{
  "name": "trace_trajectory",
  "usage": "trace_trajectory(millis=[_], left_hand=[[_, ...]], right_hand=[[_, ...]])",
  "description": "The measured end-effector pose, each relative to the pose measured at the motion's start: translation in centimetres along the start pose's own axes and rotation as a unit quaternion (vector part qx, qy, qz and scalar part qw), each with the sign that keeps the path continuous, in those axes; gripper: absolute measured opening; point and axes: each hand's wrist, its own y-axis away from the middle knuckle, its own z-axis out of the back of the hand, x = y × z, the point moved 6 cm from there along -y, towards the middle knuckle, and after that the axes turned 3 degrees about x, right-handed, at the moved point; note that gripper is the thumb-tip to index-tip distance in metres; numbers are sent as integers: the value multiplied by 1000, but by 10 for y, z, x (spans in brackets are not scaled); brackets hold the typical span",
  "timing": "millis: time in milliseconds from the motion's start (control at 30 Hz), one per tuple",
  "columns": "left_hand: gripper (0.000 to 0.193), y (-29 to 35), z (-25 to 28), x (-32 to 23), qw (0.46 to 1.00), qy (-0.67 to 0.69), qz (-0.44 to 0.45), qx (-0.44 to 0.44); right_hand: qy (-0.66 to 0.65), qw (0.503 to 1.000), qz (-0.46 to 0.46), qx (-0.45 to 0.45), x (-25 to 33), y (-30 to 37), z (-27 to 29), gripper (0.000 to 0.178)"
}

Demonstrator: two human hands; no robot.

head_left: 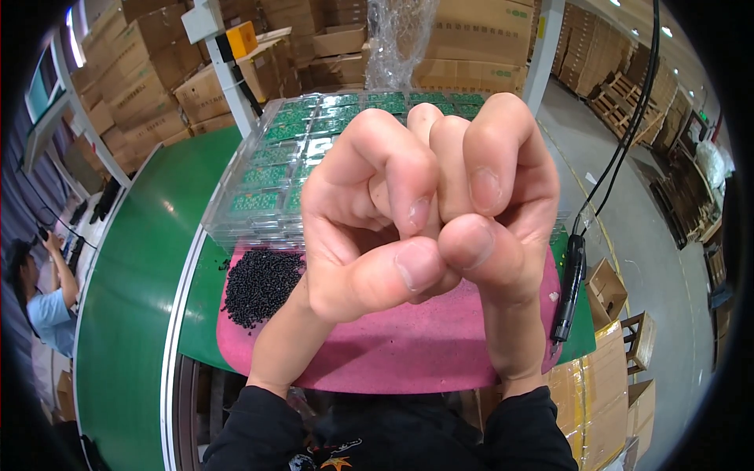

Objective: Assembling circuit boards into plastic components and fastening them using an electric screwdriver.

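Note:
Close to the camera, my left hand [349, 228] and my right hand [514, 204] are raised together above the pink mat [385, 357]. Their fingers are curled inward, and the thumbs meet in the middle. I see no object in either hand, though part of the space behind the fingers is hidden. Beside my left wrist lies a heap of small black parts [263, 286], too small to name surely. Behind the hands stand stacked clear plastic trays [263, 177] holding green circuit boards. To the right of my right wrist, a black electric screwdriver [571, 286] hangs from a cord.
A green conveyor belt [126, 306] with a metal rail runs along the left. Cardboard boxes [471, 39] are piled behind the bench, and another taped carton [589, 392] stands at the lower right. A person in a blue shirt [53, 322] is at the far left.

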Motion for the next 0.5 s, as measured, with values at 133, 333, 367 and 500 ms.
trace_trajectory(millis=[133, 333, 367, 500], left_hand=[[19, -4, 2, 4, 998, -3, -36, 45], [16, -10, -4, -1, 990, -4, -119, 76], [17, -6, -2, 0, 997, -7, -71, 43], [17, -2, 2, 1, 999, -30, -15, 15]], right_hand=[[9, 1000, 6, 10, 1, -1, -2, 34], [23, 999, 16, 23, 3, -2, -3, 35], [24, 999, 18, 25, 3, -2, -3, 35], [30, 999, 26, 33, 3, -1, -4, 35]])
